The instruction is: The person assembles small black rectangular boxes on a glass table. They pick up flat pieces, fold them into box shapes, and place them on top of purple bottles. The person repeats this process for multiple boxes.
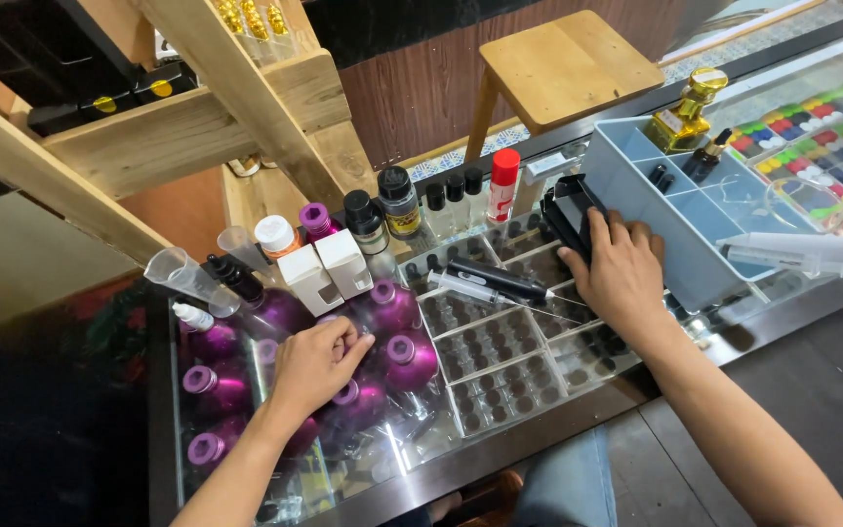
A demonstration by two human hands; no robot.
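Head view: left hand [316, 363], lower centre, rests on the glass table [529, 429] with fingers pinched on something too small to tell. Farther right, right hand [620, 273] clasps a black holder [566, 217] beside the grey tray [636, 185].

The left hand [316, 363] covers the top of one purple bottle [358, 395], so its cap cannot be seen. The right hand [620, 270] hides part of a black object [566, 210]. The syringe [812, 252] is cut by the right edge.
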